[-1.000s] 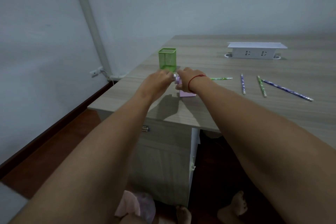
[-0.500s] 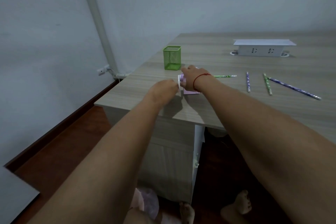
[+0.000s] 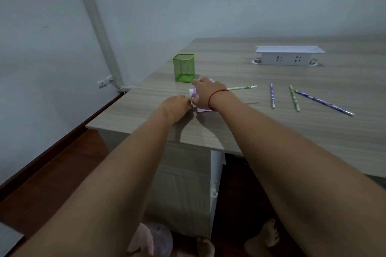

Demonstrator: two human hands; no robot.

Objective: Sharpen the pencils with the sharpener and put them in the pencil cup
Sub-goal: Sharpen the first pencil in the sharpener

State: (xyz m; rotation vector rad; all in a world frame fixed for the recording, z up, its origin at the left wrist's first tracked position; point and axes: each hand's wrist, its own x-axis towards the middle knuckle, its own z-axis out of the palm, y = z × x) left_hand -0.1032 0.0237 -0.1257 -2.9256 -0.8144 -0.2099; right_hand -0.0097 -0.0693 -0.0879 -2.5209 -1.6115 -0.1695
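A pink and purple sharpener (image 3: 193,92) stands on the wooden desk (image 3: 271,131) near its left end. My right hand (image 3: 207,94) grips it from above and hides most of it. My left hand (image 3: 175,107) pinches the small white crank on the sharpener's left side. A green pencil (image 3: 242,88) sticks out to the right from behind my right hand; its tip is hidden. The green mesh pencil cup (image 3: 183,68) stands just behind the sharpener. I see no pencils in it.
Three more pencils lie to the right: a purple one (image 3: 272,96), a green one (image 3: 294,98) and a long blue one (image 3: 324,103). A white socket box (image 3: 288,56) sits at the back. The desk's front edge (image 3: 146,134) is under my forearms.
My left hand has dropped from level with my right hand to lower left of the sharpener, still at the crank. My right hand stays on the sharpener.
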